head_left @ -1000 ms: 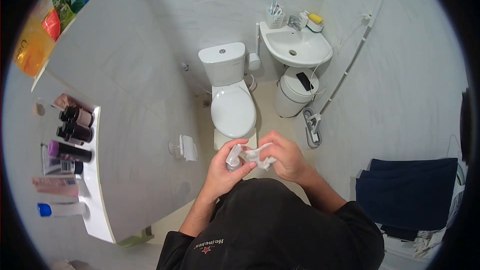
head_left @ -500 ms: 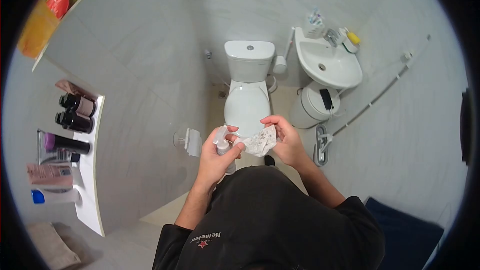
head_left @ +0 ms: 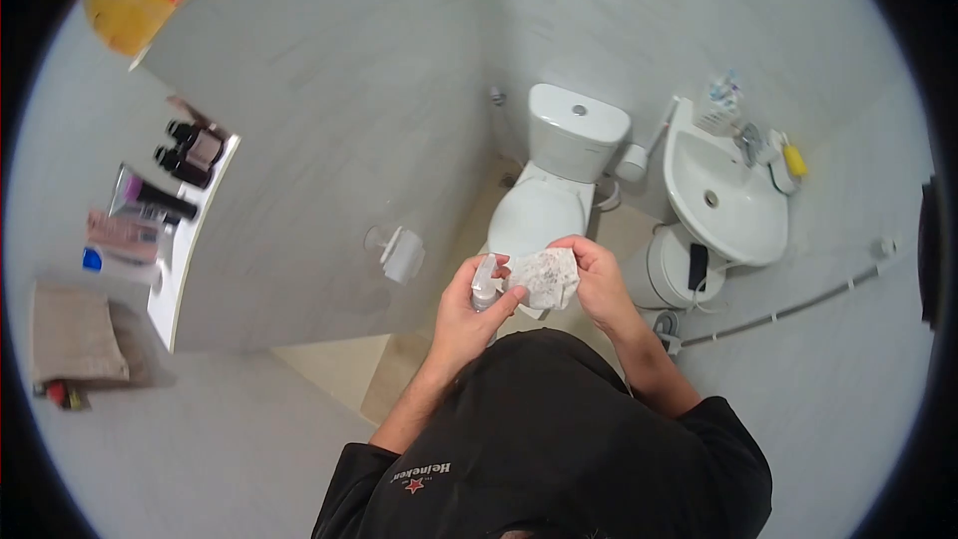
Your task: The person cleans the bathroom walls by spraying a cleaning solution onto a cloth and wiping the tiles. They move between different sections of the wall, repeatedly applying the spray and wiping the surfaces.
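Observation:
A clear-topped spray bottle [head_left: 486, 286] is gripped in my left hand [head_left: 463, 317], its lower part covered by the fingers. The thumb of that hand also presses on the left edge of a white wipe [head_left: 547, 279] with grey-brown smudges. At the wipe's right edge, my right hand [head_left: 605, 289] pinches it between thumb and fingers. The wipe is spread between both hands, in front of the white toilet [head_left: 540, 215] with its lid down.
To the right are a sink [head_left: 723, 190] and a white bin [head_left: 679, 269] with a black object [head_left: 698, 267] on top. At left, a wall shelf [head_left: 190, 250] carries several bottles and tubes. A toilet paper roll [head_left: 402, 256] hangs on the left wall.
The head view has turned left, so the toilet and sink appear farther right. The wipe is opened out flatter between my hands. Both hands keep their hold.

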Demonstrator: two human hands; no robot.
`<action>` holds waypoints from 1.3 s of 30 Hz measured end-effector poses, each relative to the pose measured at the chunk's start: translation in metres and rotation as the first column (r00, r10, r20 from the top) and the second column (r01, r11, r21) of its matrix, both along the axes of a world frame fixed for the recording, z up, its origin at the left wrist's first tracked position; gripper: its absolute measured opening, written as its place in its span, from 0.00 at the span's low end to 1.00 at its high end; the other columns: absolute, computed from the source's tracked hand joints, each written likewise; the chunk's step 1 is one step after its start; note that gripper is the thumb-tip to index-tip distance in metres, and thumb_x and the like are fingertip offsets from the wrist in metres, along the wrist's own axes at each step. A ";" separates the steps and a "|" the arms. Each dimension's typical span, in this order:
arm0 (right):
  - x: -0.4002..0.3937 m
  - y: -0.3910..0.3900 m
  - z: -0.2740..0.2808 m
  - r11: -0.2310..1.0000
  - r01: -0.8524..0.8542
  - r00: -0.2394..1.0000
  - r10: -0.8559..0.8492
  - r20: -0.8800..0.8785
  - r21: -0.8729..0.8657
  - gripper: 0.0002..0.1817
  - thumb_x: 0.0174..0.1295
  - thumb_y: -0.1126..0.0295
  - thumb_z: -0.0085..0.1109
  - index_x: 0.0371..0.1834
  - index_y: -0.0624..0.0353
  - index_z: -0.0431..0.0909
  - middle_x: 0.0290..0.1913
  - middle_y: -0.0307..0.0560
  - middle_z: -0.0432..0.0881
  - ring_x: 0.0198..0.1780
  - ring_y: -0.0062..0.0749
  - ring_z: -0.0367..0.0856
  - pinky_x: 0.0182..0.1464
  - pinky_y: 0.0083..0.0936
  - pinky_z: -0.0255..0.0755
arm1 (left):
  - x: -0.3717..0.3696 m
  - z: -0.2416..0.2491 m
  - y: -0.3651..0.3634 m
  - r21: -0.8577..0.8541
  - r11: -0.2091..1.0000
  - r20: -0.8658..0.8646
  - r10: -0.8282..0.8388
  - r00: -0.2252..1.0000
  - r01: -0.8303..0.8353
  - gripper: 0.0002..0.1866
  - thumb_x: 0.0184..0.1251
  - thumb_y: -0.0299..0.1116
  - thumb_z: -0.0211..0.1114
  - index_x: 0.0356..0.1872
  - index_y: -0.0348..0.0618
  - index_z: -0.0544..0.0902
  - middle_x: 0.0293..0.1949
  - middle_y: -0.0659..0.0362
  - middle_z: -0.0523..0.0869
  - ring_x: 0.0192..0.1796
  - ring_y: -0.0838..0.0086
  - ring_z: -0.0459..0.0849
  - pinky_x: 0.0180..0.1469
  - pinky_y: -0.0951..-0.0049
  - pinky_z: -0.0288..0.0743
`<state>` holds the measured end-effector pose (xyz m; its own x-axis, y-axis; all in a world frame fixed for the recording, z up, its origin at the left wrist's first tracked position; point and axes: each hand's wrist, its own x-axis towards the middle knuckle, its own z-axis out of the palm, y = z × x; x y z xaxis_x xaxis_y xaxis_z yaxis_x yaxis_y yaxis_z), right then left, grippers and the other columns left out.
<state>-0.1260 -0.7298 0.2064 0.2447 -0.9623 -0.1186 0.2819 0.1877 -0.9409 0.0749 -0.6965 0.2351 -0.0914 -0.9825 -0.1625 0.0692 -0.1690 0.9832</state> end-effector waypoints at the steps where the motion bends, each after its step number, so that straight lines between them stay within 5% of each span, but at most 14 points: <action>1: -0.002 -0.001 -0.003 0.998 -0.049 0.999 0.049 0.006 0.035 0.09 0.72 0.76 0.56 0.51 0.67 0.79 0.44 0.42 0.85 0.45 0.20 0.84 0.48 0.20 0.78 | -0.003 -0.004 0.002 0.005 0.999 0.011 0.046 0.999 -0.046 0.23 0.63 0.23 0.73 0.58 0.38 0.76 0.47 0.62 0.82 0.39 0.80 0.83 0.39 0.77 0.80; 6: -0.011 -0.007 -0.012 0.956 -0.283 0.959 0.282 0.029 0.076 0.09 0.72 0.76 0.55 0.52 0.67 0.80 0.44 0.43 0.87 0.44 0.20 0.84 0.47 0.20 0.78 | -0.010 -0.007 0.017 -0.130 0.985 0.129 0.132 0.983 -0.116 0.25 0.63 0.26 0.74 0.60 0.40 0.76 0.57 0.59 0.82 0.48 0.79 0.83 0.48 0.75 0.80; 11: -0.005 -0.013 -0.016 0.875 -0.481 0.876 0.479 0.050 0.052 0.11 0.71 0.76 0.56 0.53 0.68 0.81 0.44 0.42 0.87 0.43 0.21 0.85 0.47 0.20 0.77 | -0.017 -0.010 0.029 -0.035 0.972 0.010 0.231 0.973 -0.231 0.24 0.63 0.24 0.73 0.60 0.41 0.77 0.46 0.61 0.83 0.47 0.81 0.81 0.48 0.76 0.78; 15: -0.002 -0.013 -0.006 0.849 -0.520 0.852 0.507 0.131 0.096 0.14 0.69 0.75 0.57 0.54 0.69 0.79 0.47 0.44 0.85 0.48 0.23 0.83 0.50 0.22 0.76 | -0.020 -0.008 0.030 -0.067 0.932 0.039 0.360 0.932 -0.357 0.23 0.63 0.24 0.74 0.59 0.42 0.78 0.45 0.62 0.83 0.46 0.82 0.81 0.47 0.76 0.78; 17: -0.004 -0.015 -0.008 0.819 -0.549 0.813 0.476 0.334 0.169 0.18 0.70 0.71 0.59 0.60 0.68 0.75 0.52 0.45 0.83 0.54 0.25 0.81 0.55 0.24 0.75 | -0.019 -0.006 0.032 -0.180 0.903 0.128 0.414 0.901 -0.390 0.22 0.63 0.24 0.74 0.58 0.42 0.78 0.43 0.63 0.82 0.44 0.82 0.81 0.46 0.77 0.78; 20: 0.003 -0.011 -0.004 0.840 -0.537 0.788 0.469 0.400 0.073 0.22 0.68 0.70 0.62 0.63 0.67 0.73 0.56 0.46 0.81 0.58 0.26 0.79 0.58 0.25 0.74 | -0.019 -0.004 0.034 -0.273 0.886 0.245 0.440 0.864 -0.374 0.21 0.63 0.24 0.73 0.57 0.42 0.78 0.42 0.63 0.82 0.43 0.82 0.81 0.44 0.77 0.78; 24: 0.002 -0.009 -0.003 0.816 -0.578 0.789 0.552 0.270 0.021 0.21 0.67 0.70 0.65 0.60 0.66 0.74 0.52 0.44 0.83 0.56 0.24 0.80 0.59 0.27 0.74 | -0.019 -0.009 0.032 -0.326 0.870 0.252 0.458 0.853 -0.371 0.22 0.63 0.23 0.72 0.57 0.41 0.77 0.41 0.63 0.83 0.42 0.82 0.81 0.43 0.77 0.78; 26: 0.002 -0.012 -0.016 0.861 -0.482 0.870 0.448 0.206 0.164 0.18 0.66 0.76 0.65 0.57 0.65 0.74 0.49 0.45 0.84 0.51 0.24 0.83 0.55 0.25 0.76 | -0.017 -0.010 0.031 -0.120 0.930 -0.098 0.338 0.936 -0.348 0.23 0.63 0.22 0.72 0.58 0.40 0.77 0.42 0.64 0.83 0.41 0.82 0.81 0.41 0.78 0.77; 28: 0.004 -0.013 -0.008 0.872 -0.464 0.872 0.419 0.252 0.157 0.15 0.67 0.78 0.63 0.55 0.66 0.74 0.47 0.45 0.85 0.47 0.25 0.85 0.51 0.24 0.78 | -0.016 -0.001 0.028 -0.038 0.949 -0.208 0.300 0.931 -0.314 0.23 0.62 0.22 0.72 0.58 0.40 0.76 0.41 0.65 0.82 0.40 0.83 0.80 0.40 0.78 0.76; 30: 0.001 -0.014 -0.007 0.872 -0.458 0.863 0.390 0.321 0.172 0.15 0.66 0.78 0.63 0.55 0.66 0.74 0.48 0.46 0.85 0.48 0.25 0.85 0.52 0.25 0.78 | -0.016 0.001 0.027 0.003 0.966 -0.139 0.258 0.956 -0.260 0.22 0.63 0.24 0.72 0.57 0.41 0.77 0.41 0.65 0.82 0.40 0.83 0.80 0.41 0.77 0.76; 34: -0.001 -0.016 -0.010 0.848 -0.497 0.857 0.447 0.257 0.184 0.14 0.67 0.79 0.61 0.55 0.66 0.74 0.49 0.47 0.85 0.48 0.26 0.85 0.52 0.25 0.78 | -0.017 -0.007 0.027 -0.220 0.930 0.218 0.340 0.915 -0.293 0.20 0.64 0.29 0.73 0.56 0.42 0.79 0.41 0.66 0.82 0.42 0.84 0.79 0.43 0.76 0.76; 39: 0.005 -0.014 -0.016 0.837 -0.490 0.857 0.410 0.313 0.244 0.16 0.72 0.77 0.54 0.61 0.67 0.73 0.53 0.50 0.85 0.52 0.30 0.85 0.57 0.28 0.77 | -0.011 -0.009 0.031 -0.191 0.915 0.180 0.389 0.903 -0.356 0.19 0.66 0.28 0.72 0.56 0.42 0.78 0.40 0.66 0.81 0.41 0.84 0.79 0.42 0.76 0.76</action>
